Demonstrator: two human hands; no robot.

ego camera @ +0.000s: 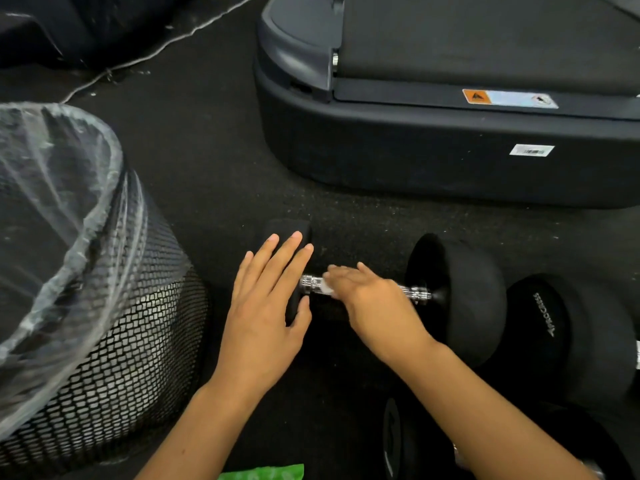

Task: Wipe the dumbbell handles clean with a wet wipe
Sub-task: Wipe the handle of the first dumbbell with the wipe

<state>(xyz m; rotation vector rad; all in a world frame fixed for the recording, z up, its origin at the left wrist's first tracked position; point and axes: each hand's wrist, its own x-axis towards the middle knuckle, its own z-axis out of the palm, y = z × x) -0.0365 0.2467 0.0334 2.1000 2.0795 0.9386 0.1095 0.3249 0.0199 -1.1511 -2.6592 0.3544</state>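
Bracing the dumbbell [457, 292] head flat-fingered, left hand [266, 317] steadies; right hand [374, 299] (blurred) grips wipe [327, 289] on handle [414, 293].

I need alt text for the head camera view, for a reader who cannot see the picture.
A person's right hand presses a white wet wipe onto the chrome handle of a black dumbbell on the dark floor, while the left hand lies flat on its left weight. A lined mesh bin stands left, a treadmill base behind.
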